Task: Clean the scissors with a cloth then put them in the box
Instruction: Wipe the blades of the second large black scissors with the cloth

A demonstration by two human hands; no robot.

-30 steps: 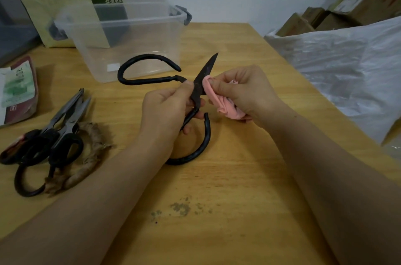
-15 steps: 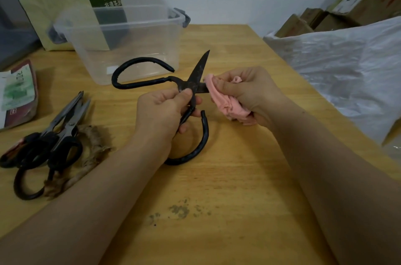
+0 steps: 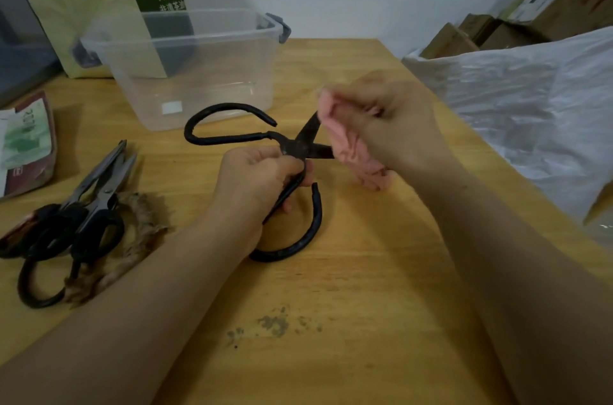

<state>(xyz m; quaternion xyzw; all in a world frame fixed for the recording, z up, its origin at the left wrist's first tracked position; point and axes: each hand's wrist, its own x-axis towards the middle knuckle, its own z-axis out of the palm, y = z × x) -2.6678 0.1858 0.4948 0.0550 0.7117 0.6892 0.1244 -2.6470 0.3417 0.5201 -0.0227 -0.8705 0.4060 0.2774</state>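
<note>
We are wiping: left hand (image 3: 258,179) gripping the black scissors (image 3: 293,148), right hand (image 3: 394,126) pinching pink cloth (image 3: 348,142) over the blades; boxing, we judge, needs them closed.

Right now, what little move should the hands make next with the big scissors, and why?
Probably slide the pink cloth outward along the open blades to their tips. The right hand pinches it over the blades of the black scissors, and the left hand grips them by the pivot, so they are steady.

Storeroom: stacked cartons (image 3: 477,34), plastic sack (image 3: 530,112).
</note>
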